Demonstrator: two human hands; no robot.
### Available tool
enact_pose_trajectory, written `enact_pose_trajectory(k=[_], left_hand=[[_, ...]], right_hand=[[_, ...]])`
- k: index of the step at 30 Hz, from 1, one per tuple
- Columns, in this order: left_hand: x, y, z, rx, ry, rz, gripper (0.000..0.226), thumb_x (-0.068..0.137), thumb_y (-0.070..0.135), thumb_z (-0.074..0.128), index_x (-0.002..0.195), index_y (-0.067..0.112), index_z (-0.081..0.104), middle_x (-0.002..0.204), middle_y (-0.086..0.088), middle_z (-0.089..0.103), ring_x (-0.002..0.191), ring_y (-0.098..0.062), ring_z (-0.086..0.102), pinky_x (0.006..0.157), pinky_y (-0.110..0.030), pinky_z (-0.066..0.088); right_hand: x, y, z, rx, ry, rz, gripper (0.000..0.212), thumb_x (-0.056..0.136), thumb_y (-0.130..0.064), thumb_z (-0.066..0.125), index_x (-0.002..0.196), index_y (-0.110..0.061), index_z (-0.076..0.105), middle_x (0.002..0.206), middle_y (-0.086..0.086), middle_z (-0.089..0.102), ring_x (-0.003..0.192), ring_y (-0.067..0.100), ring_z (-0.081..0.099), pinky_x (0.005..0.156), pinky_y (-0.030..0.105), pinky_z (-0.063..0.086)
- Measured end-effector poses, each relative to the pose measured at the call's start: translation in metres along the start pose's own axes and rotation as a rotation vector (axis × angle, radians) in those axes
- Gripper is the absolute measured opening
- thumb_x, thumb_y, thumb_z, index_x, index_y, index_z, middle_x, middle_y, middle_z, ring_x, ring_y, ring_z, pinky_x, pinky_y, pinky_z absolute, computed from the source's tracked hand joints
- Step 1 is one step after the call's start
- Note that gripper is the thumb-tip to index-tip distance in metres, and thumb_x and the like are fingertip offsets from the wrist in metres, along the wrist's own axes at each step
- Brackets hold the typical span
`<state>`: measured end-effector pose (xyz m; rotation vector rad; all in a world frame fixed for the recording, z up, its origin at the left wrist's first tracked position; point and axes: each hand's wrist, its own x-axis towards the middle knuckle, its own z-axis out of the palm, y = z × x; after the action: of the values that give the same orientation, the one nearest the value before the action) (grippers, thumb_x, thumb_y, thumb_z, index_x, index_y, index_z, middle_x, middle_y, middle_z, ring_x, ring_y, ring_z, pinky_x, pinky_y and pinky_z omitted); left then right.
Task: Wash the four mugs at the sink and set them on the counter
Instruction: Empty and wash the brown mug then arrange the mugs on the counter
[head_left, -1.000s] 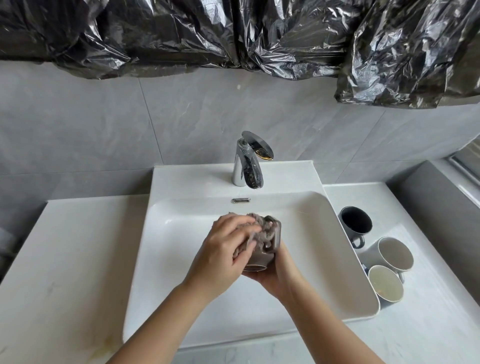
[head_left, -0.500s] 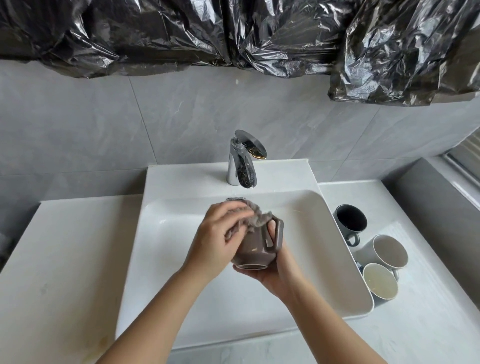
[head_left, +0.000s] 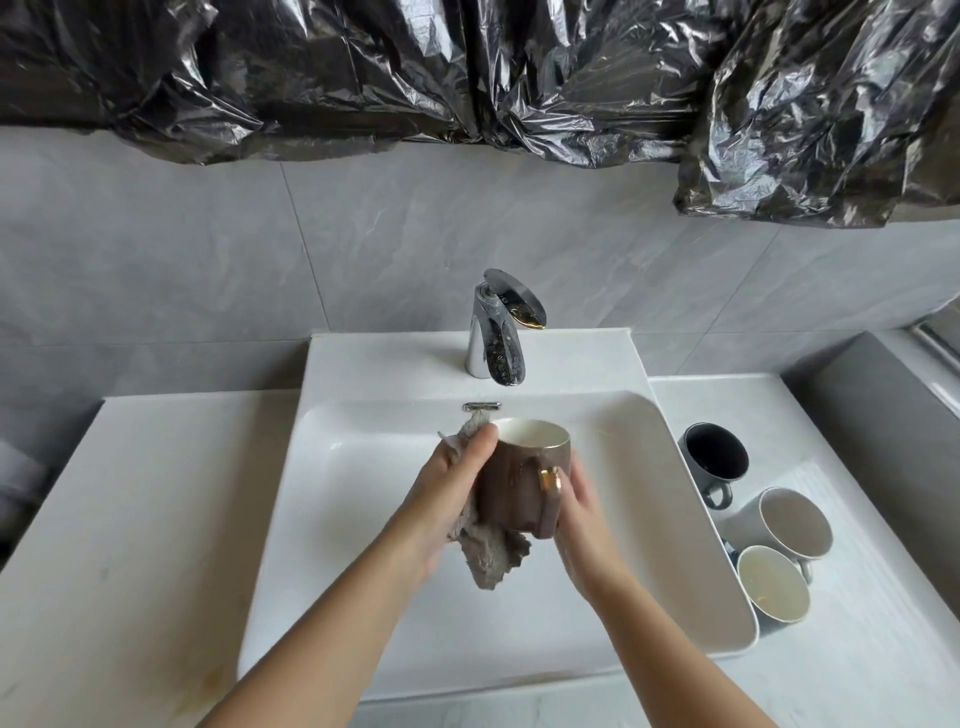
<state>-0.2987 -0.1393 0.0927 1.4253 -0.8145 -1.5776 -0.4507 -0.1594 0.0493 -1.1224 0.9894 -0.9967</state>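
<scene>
Scrubbing is the step we're on, no question. We've got the brown mug (head_left: 522, 486) held upright over the middle of the sink (head_left: 332, 571), our right hand (head_left: 584, 525) wrapped around its handle side in a firm grip and our left hand (head_left: 447, 493) closed on a grey cloth (head_left: 488, 558) that's pressed against the mug's outer wall, with a tail of it dangling below. The rim is up and the pale inside looks clean from here, though we can't really see the bottom. The tap (head_left: 498, 332) shows no water running that we can make out. The other three are parked on the surface (head_left: 883, 649) just right of the sink: a dark mug (head_left: 714, 462) at the back, then a white mug (head_left: 784, 522), then a cream mug (head_left: 771, 592) with what looks like yellowish residue inside, so we're guessing those haven't been washed yet. Next up, probably a rinse under the tap, which means freeing a hand for the lever, then setting this one down on the surface away from the dirty ones. Wet glaze gets slippery, so hang on tight.
</scene>
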Motion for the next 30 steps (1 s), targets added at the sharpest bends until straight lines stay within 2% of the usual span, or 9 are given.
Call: enact_pose_trajectory(k=[2,5,10,14,17,19,22,26,30], left_hand=[[0.006,0.004,0.0,-0.045,0.041,-0.037,0.04,0.082,0.055,0.066,0.111,0.029,0.062,0.106,0.006,0.073,0.097,-0.01,0.07,0.081,-0.035,0.056],[0.014,0.001,-0.004,-0.02,0.151,-0.009,0.047,0.069,0.048,0.072,0.108,0.024,0.061,0.102,0.003,0.073,0.094,-0.012,0.069,0.081,-0.034,0.054],[0.013,-0.013,-0.001,0.196,0.269,0.128,0.045,0.056,0.056,0.059,0.092,0.031,0.057,0.094,0.001,0.069,0.09,-0.018,0.066,0.079,-0.039,0.055],[0.017,-0.027,0.001,0.211,0.307,0.223,0.018,0.074,0.054,0.05,0.079,0.036,0.05,0.082,-0.009,0.063,0.073,-0.032,0.06,0.07,-0.051,0.051],[0.011,-0.032,0.004,0.218,0.32,0.269,0.014,0.087,0.048,0.046,0.083,0.035,0.05,0.085,-0.007,0.065,0.077,-0.029,0.063,0.074,-0.053,0.053],[0.011,-0.03,0.003,0.165,0.311,0.263,0.022,0.095,0.045,0.043,0.09,0.028,0.055,0.085,-0.004,0.066,0.075,-0.024,0.062,0.072,-0.044,0.053],[0.017,-0.022,-0.008,0.087,0.197,0.171,0.061,0.081,0.072,0.031,0.088,0.018,0.058,0.07,-0.012,0.059,0.058,-0.026,0.049,0.059,-0.039,0.041],[0.008,-0.02,-0.007,0.181,0.201,0.247,0.054,0.086,0.063,0.03,0.088,0.015,0.055,0.074,-0.011,0.056,0.065,-0.025,0.052,0.063,-0.037,0.043],[0.015,-0.021,-0.022,0.164,0.211,0.226,0.046,0.1,0.049,0.034,0.086,0.012,0.057,0.069,-0.008,0.054,0.059,-0.02,0.052,0.054,-0.028,0.041]], right_hand=[[-0.002,-0.004,-0.002,-0.104,-0.101,0.023,0.04,0.091,-0.042,0.05,0.131,-0.033,0.05,0.117,-0.005,0.068,0.099,0.008,0.066,0.078,0.027,0.055],[0.0,-0.012,-0.015,-0.136,-0.283,0.254,0.046,0.088,-0.057,0.046,0.132,-0.045,0.045,0.111,0.003,0.068,0.086,0.015,0.066,0.075,0.035,0.053],[0.005,-0.012,-0.006,0.124,-0.156,0.513,0.059,0.099,-0.057,0.033,0.12,-0.012,0.064,0.096,0.019,0.067,0.08,0.031,0.067,0.072,0.047,0.058],[0.005,-0.007,0.016,0.034,0.032,0.279,0.027,0.103,-0.03,0.031,0.121,-0.029,0.051,0.086,0.017,0.068,0.074,0.035,0.067,0.072,0.049,0.058],[0.006,-0.008,0.019,-0.071,0.066,0.14,0.034,0.094,-0.03,0.037,0.126,-0.036,0.047,0.091,0.018,0.064,0.067,0.027,0.061,0.058,0.036,0.056],[0.005,-0.007,0.018,-0.067,0.06,0.108,0.044,0.085,-0.035,0.04,0.129,-0.037,0.047,0.103,0.021,0.062,0.069,0.027,0.062,0.064,0.044,0.06],[0.002,-0.005,0.018,-0.062,-0.007,0.068,0.054,0.08,-0.042,0.045,0.133,-0.035,0.043,0.09,0.022,0.063,0.059,0.044,0.056,0.077,0.057,0.057],[0.003,-0.005,0.015,-0.13,-0.007,0.054,0.048,0.084,-0.032,0.039,0.133,-0.035,0.043,0.114,0.007,0.06,0.072,0.026,0.06,0.074,0.047,0.058],[-0.002,-0.004,0.013,-0.266,-0.121,-0.016,0.051,0.081,-0.034,0.046,0.131,-0.039,0.043,0.118,-0.022,0.058,0.101,0.011,0.061,0.083,0.03,0.056]])
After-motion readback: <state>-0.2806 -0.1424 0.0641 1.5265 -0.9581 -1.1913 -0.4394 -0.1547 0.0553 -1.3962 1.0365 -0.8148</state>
